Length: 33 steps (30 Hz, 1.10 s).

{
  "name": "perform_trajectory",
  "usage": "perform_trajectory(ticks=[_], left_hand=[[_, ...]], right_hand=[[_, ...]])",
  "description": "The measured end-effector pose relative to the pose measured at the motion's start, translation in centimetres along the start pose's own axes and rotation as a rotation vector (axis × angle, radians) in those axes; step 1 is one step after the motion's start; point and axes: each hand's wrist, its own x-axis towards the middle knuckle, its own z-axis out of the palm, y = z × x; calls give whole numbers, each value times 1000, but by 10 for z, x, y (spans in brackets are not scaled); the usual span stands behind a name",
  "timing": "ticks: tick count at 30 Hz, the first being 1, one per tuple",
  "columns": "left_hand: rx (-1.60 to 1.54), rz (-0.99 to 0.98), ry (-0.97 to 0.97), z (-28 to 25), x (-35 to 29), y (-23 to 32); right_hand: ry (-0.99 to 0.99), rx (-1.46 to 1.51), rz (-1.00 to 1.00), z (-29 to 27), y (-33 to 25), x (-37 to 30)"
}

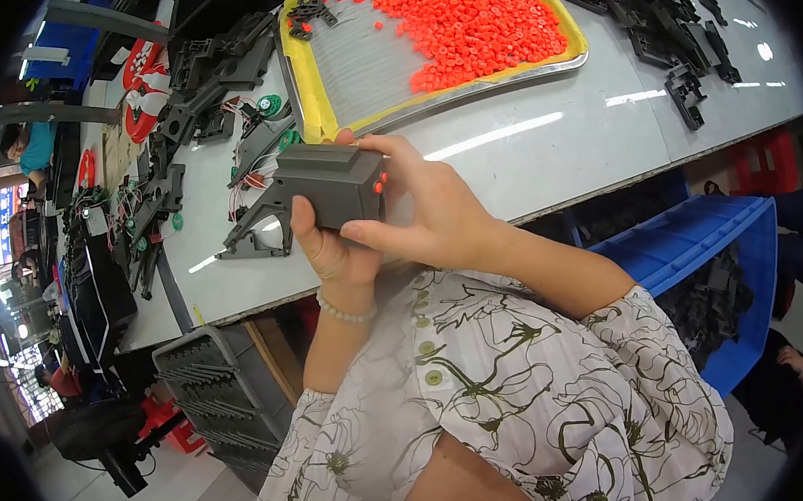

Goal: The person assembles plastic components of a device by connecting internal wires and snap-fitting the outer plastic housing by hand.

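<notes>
Between my two hands is a dark grey plastic housing [325, 187], boxy with a stepped top edge. My left hand [338, 251] grips it from below, its thumb on the front face. At its right end my right hand [428, 206] closes round the corner, thumb low and fingers above. Small red-orange buttons [380, 183] show on that right end, close to my right fingers. Behind the housing stands a metal tray with a yellow lining [323, 105], holding a large heap of red-orange caps [473, 32] and a few small black parts [313, 12].
Dark plastic housings with wires and green round parts [267, 106] lie left on the white table [520, 156]. More black parts [685, 93] lie at the far right. A blue bin [738, 227] of dark parts stands right, a grey crate [216, 377] below left, and a black fan [109, 444] beyond.
</notes>
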Motion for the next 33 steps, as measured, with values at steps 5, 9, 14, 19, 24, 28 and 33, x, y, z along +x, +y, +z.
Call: perform_trajectory(ticks=[5,9,14,19,24,28,33], left_hand=[[139,4,48,4,-5,7],[162,-107,-5,5,-9,15],[106,-12,25,20,-28,36],[253,143,200,27,-84,77],[459,616,558,11,-168,162],[927,977,781,-5,-286,243],[1207,957,1395,-51,-472,307]], right_hand=[[-12,-79,-142,4,1,-1],[-64,34,-179,0,22,5],[-81,306,-118,19,7,-2],[-293,252,-146,41,10,4],[-404,85,-213,32,29,16],[-402,-5,-189,30,40,16],[-370,-12,-201,33,44,18]])
